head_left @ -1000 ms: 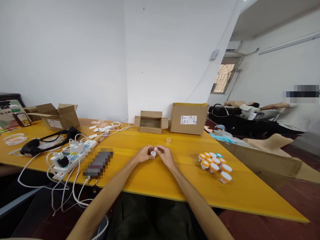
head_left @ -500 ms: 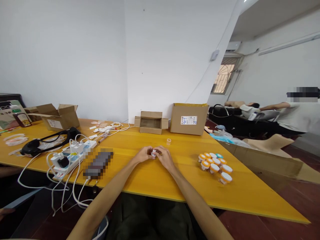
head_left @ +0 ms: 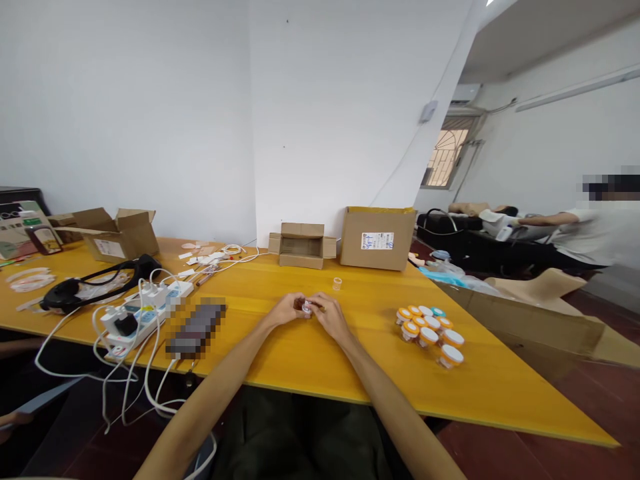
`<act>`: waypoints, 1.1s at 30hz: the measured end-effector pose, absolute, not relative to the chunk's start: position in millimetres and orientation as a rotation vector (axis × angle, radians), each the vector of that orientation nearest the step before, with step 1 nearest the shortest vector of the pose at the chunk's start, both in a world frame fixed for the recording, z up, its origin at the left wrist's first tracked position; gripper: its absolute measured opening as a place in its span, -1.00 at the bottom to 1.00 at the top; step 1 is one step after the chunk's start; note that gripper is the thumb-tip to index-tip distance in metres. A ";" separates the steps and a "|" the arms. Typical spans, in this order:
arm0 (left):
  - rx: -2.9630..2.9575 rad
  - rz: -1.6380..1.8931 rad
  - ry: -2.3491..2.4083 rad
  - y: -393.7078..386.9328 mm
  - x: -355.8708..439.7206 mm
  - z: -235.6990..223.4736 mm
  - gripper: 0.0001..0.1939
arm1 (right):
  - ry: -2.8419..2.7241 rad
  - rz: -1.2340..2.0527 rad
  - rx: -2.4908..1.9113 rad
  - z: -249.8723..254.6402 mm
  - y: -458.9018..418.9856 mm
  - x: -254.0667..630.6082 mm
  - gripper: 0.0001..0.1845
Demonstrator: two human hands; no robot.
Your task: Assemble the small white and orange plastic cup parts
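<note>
My left hand (head_left: 286,311) and my right hand (head_left: 327,315) meet over the middle of the yellow table (head_left: 310,353), fingers curled together round a small container with a white cap (head_left: 306,306). Both hands pinch it between their fingertips just above the tabletop. A tiny clear cup (head_left: 337,283) stands alone a little beyond my hands. To the right sits a cluster of several small jars with orange and white lids (head_left: 431,327).
Two cardboard boxes (head_left: 302,244) (head_left: 378,237) stand at the table's far edge, another open box (head_left: 117,231) at the left. A power strip with chargers and cables (head_left: 143,308), a dark phone (head_left: 196,327) and black headgear (head_left: 95,280) lie left. A person (head_left: 595,230) sits far right.
My hands have closed tighter round the small container; its white cap, facing me a second ago, is now mostly hidden between my fingers. The person at right has shifted slightly.
</note>
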State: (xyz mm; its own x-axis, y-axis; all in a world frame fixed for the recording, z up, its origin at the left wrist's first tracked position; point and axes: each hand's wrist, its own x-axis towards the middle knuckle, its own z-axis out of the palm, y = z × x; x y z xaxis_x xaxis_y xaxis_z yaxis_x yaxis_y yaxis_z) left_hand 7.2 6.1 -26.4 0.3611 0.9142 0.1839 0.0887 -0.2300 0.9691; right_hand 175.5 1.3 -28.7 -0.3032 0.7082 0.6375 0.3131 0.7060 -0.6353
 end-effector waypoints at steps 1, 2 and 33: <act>1.607 1.019 0.917 6.1 7.2 -26.4 -0.69 | -1.898 0.487 -0.789 -28.8 1.6 175.5 -0.82; 1.606 1.019 0.916 6.2 7.2 -26.4 -0.69 | -1.898 0.487 -0.786 -29.0 1.8 175.4 -0.81; 1.665 1.007 0.931 5.6 6.4 -25.9 -0.70 | -1.915 0.416 -0.799 -29.6 0.1 174.0 -0.81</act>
